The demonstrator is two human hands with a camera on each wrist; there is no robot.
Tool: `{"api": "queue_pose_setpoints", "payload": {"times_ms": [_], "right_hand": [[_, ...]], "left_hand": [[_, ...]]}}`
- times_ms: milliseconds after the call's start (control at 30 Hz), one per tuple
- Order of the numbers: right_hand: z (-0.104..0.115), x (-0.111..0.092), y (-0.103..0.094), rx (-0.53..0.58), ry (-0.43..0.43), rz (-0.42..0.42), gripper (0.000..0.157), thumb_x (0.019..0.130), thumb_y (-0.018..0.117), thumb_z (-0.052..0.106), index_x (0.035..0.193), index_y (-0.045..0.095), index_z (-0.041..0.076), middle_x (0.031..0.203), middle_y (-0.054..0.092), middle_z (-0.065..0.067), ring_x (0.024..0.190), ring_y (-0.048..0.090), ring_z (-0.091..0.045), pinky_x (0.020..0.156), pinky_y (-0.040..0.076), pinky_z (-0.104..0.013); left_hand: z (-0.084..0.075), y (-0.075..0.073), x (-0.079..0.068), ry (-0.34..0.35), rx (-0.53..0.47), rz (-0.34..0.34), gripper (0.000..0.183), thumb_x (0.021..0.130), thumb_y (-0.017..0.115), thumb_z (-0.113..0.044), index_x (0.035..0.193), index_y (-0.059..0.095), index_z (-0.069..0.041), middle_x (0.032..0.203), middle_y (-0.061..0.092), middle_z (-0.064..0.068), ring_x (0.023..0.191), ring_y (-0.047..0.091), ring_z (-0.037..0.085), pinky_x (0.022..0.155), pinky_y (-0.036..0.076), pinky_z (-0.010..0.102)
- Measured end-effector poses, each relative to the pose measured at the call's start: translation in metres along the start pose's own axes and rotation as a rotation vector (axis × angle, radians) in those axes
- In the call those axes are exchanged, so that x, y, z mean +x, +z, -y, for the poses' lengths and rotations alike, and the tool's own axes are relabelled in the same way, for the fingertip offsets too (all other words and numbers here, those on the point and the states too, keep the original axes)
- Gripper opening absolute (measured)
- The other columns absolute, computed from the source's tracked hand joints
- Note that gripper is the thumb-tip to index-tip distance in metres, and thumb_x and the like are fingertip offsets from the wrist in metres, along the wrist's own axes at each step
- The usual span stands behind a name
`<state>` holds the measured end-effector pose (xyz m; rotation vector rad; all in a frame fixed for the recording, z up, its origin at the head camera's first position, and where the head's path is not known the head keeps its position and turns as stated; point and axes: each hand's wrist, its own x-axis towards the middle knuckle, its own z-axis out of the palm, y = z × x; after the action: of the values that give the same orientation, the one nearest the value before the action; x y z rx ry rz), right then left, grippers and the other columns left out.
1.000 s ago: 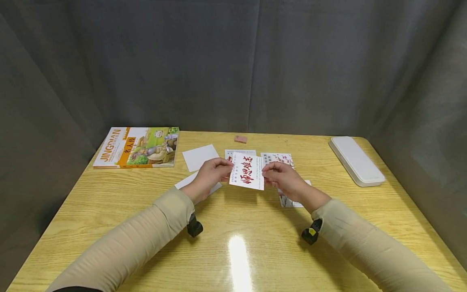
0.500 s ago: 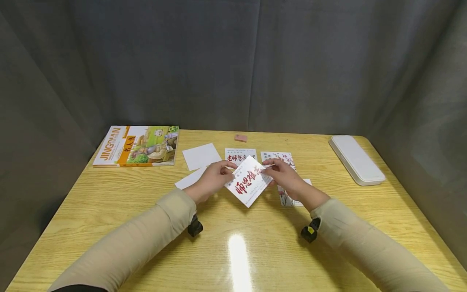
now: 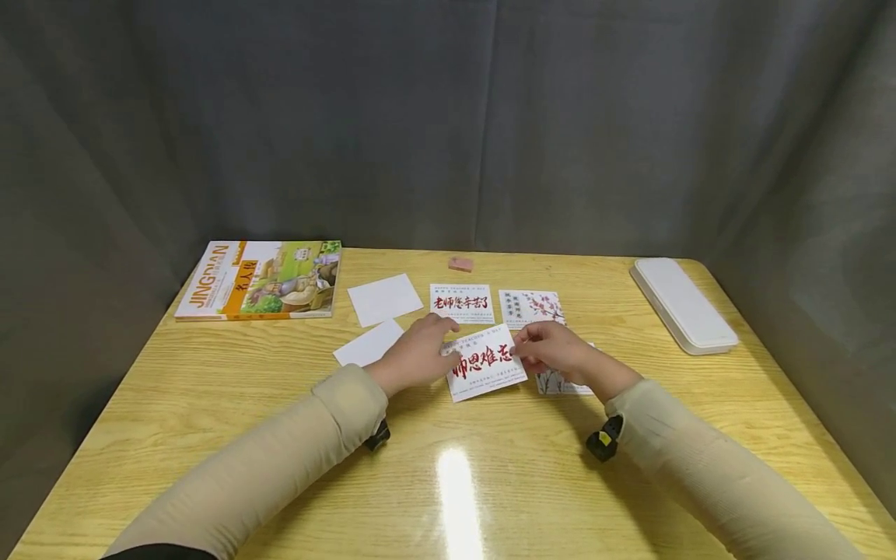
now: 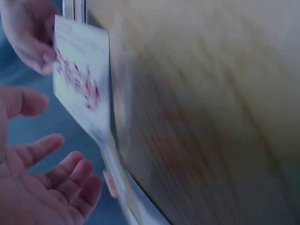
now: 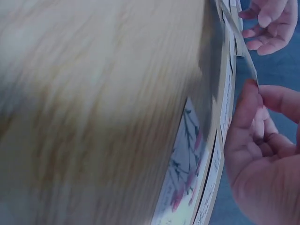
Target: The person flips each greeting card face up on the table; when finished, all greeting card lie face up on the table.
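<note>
A white card with red brush-style characters point(image 3: 488, 362) is held above the table, its face turned up and slightly tilted. My right hand point(image 3: 558, 352) pinches its right edge between thumb and fingers, as the right wrist view also shows. At the card's left side is my left hand point(image 3: 414, 354); in the left wrist view its fingers point(image 4: 70, 173) are apart from the card and loosely spread. Just behind lies a similar red-lettered card point(image 3: 460, 303). A card with pink blossoms point(image 3: 539, 307) lies to its right, and another flowered card point(image 5: 180, 164) is partly hidden by the right hand.
Two blank white cards, one farther back point(image 3: 385, 299) and one nearer point(image 3: 369, 344), lie left of centre. A book point(image 3: 259, 281) is at the back left. A small pink eraser-like block point(image 3: 460, 264) sits near the back edge, a white case point(image 3: 684, 306) at the right.
The card has turned, through a tilted diamond position, to nearly level with its text reading left to right. It is now lower, and the left fingers have come off it.
</note>
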<state>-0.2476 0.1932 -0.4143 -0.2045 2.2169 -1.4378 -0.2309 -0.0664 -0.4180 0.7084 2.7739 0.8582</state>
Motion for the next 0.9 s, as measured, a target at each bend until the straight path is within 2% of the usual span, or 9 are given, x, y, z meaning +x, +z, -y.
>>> {"api": "queue_pose_setpoints", "payload": {"times_ms": [167,300,433,567,733,900], "right_hand": [[-0.002,0.002,0.003,-0.073,0.039,-0.053,0.010,0.099,0.064,0.005,0.091,0.060,0.000,0.084,0.063,-0.006,0.074,0.061,-0.015,0.068,0.057,-0.029],[-0.005,0.005,0.007,-0.157,0.052,-0.079,0.012,0.098,0.066,0.007,0.088,0.061,0.001,0.082,0.065,-0.007,0.073,0.063,-0.015,0.065,0.058,-0.029],[-0.007,0.006,0.010,-0.216,0.058,-0.077,0.012,0.097,0.066,0.008,0.089,0.062,0.001,0.080,0.067,-0.008,0.071,0.065,-0.014,0.065,0.059,-0.030],[-0.007,0.007,0.010,-0.256,0.048,-0.065,0.012,0.097,0.067,0.008,0.088,0.064,0.001,0.078,0.067,-0.007,0.069,0.064,-0.013,0.064,0.058,-0.029],[-0.001,0.010,0.006,-0.336,0.010,-0.060,0.012,0.098,0.065,0.009,0.089,0.065,0.001,0.075,0.065,-0.006,0.065,0.061,-0.013,0.060,0.055,-0.027],[0.009,0.017,0.001,-0.422,-0.025,-0.105,0.013,0.100,0.061,0.009,0.094,0.066,-0.001,0.077,0.066,-0.009,0.063,0.058,-0.015,0.058,0.050,-0.027]], "left_hand": [[-0.017,0.007,-0.008,0.187,0.173,0.105,0.049,0.101,0.060,-0.024,0.144,0.056,-0.001,0.140,0.053,0.019,0.129,0.050,0.034,0.110,0.042,0.045],[-0.023,0.016,-0.011,0.259,0.268,0.186,0.046,0.104,0.058,-0.029,0.144,0.059,-0.007,0.143,0.053,0.016,0.131,0.050,0.033,0.111,0.041,0.043],[-0.022,0.022,-0.011,0.285,0.369,0.249,0.044,0.104,0.057,-0.031,0.143,0.060,-0.010,0.146,0.052,0.016,0.135,0.048,0.034,0.115,0.038,0.042],[-0.025,0.022,-0.011,0.287,0.445,0.292,0.047,0.104,0.057,-0.033,0.145,0.058,-0.009,0.147,0.052,0.015,0.135,0.047,0.033,0.114,0.039,0.040],[-0.030,0.020,-0.011,0.252,0.456,0.315,0.050,0.104,0.058,-0.033,0.147,0.057,-0.010,0.145,0.052,0.012,0.134,0.047,0.029,0.112,0.041,0.038],[-0.031,0.020,-0.010,0.248,0.466,0.314,0.048,0.103,0.060,-0.034,0.145,0.059,-0.011,0.141,0.055,0.011,0.128,0.050,0.028,0.108,0.044,0.037]]}}
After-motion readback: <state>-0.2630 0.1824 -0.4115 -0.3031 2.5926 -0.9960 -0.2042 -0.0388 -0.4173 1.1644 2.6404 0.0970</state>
